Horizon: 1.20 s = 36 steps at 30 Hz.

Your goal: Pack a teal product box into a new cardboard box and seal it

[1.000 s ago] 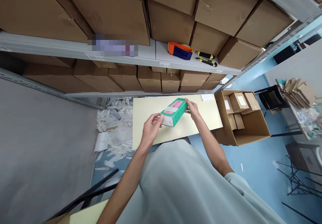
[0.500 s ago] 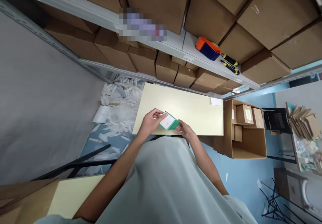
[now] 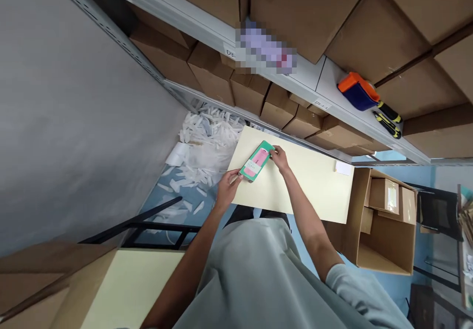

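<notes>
I hold a small green box (image 3: 256, 161) with a pink picture on its upper face between both hands, just above the left end of a pale yellow table (image 3: 314, 186). My left hand (image 3: 227, 189) grips the box's near end. My right hand (image 3: 280, 158) pinches its far end. The box lies flat, with its long side running from near left to far right.
An open cardboard carton (image 3: 384, 220) holding small brown boxes stands on the blue floor right of the table. White plastic scraps (image 3: 207, 147) litter the floor to the left. Shelves of brown cartons rise behind; an orange-and-blue tape dispenser (image 3: 357, 91) and two yellow-black knives (image 3: 388, 118) lie there.
The green box was turned end-on toward me half a second ago; now its pink face is up again. My head has swung left, shifting the table and shelves rightward in view.
</notes>
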Motion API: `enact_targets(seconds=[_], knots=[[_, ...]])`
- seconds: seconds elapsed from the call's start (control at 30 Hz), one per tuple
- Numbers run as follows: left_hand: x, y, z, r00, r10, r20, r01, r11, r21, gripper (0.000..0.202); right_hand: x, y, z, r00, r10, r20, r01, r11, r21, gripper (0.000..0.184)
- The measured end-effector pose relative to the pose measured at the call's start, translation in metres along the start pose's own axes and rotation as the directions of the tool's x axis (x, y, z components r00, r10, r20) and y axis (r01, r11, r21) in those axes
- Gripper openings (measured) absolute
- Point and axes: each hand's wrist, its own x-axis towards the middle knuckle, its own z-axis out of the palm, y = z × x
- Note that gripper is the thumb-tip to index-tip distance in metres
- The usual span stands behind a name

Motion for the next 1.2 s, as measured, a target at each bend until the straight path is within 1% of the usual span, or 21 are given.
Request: enact_targets(seconds=[0.07,0.13,0.23,0.3,0.37,0.43,0.5,0.57,0.67,0.73,0.83,0.9,0.97,1.07,1.13,1.2], knots=[[0.013,-0.013,0.004,1.000,0.000,-0.012,-0.001,0.999,-0.046,0.066,0.025,-0.013,0.016,0.993,-0.105,0.060,0.112,0.986,-0.125,0.019],[0.027,-0.026,0.009,1.000,0.013,-0.026,-0.015,0.997,-0.074,0.061,0.043,-0.023,0.027,0.977,-0.175,0.120,0.197,0.957,-0.213,0.025],[0.047,-0.042,0.019,0.997,0.029,-0.066,-0.035,0.995,-0.094,0.050,0.060,-0.032,0.036,0.960,-0.201,0.195,0.251,0.925,-0.285,0.036],[0.055,-0.048,0.022,0.994,0.031,-0.100,-0.043,0.993,-0.112,0.045,0.062,-0.034,0.037,0.951,-0.206,0.231,0.270,0.916,-0.296,0.042],[0.058,-0.050,0.021,0.989,0.035,-0.143,-0.054,0.990,-0.130,0.041,0.056,-0.035,0.032,0.946,-0.230,0.230,0.295,0.906,-0.303,0.046],[0.052,-0.046,0.017,0.980,0.046,-0.194,-0.074,0.987,-0.140,0.037,0.040,-0.034,0.023,0.940,-0.278,0.196,0.328,0.893,-0.307,0.047],[0.041,-0.039,0.012,0.967,0.065,-0.245,-0.103,0.984,-0.145,0.034,0.014,-0.032,0.010,0.927,-0.333,0.174,0.372,0.880,-0.297,0.049],[0.023,-0.026,0.007,0.953,0.095,-0.286,-0.143,0.978,-0.150,0.033,-0.020,-0.030,-0.007,0.909,-0.370,0.191,0.412,0.869,-0.275,0.052],[-0.010,-0.002,0.002,0.923,0.166,-0.346,-0.239,0.954,-0.179,0.035,-0.072,-0.029,-0.036,0.877,-0.416,0.238,0.468,0.853,-0.233,0.049],[-0.038,0.016,0.000,0.893,0.222,-0.391,-0.315,0.929,-0.193,0.034,-0.104,-0.032,-0.052,0.852,-0.432,0.297,0.499,0.842,-0.206,0.048],[-0.093,0.035,-0.006,0.829,0.310,-0.465,-0.420,0.894,-0.152,0.030,-0.141,-0.038,-0.067,0.801,-0.433,0.413,0.535,0.827,-0.171,0.046],[-0.137,0.038,-0.009,0.777,0.349,-0.523,-0.463,0.880,-0.101,0.028,-0.161,-0.038,-0.066,0.750,-0.418,0.512,0.555,0.819,-0.144,0.044],[-0.185,0.032,-0.011,0.730,0.351,-0.587,-0.472,0.879,-0.061,0.029,-0.181,-0.031,-0.058,0.674,-0.383,0.632,0.567,0.816,-0.110,0.042],[-0.257,0.010,-0.009,0.663,0.292,-0.690,-0.445,0.894,-0.050,0.030,-0.213,-0.010,-0.037,0.529,-0.301,0.794,0.560,0.827,-0.060,0.040],[-0.301,-0.007,-0.006,0.606,0.242,-0.758,-0.436,0.898,-0.062,0.028,-0.236,0.007,-0.022,0.440,-0.247,0.863,0.548,0.836,-0.041,0.040],[-0.341,-0.023,-0.006,0.534,0.196,-0.823,-0.447,0.891,-0.077,0.027,-0.260,0.022,-0.009,0.365,-0.197,0.910,0.540,0.841,-0.034,0.040]])
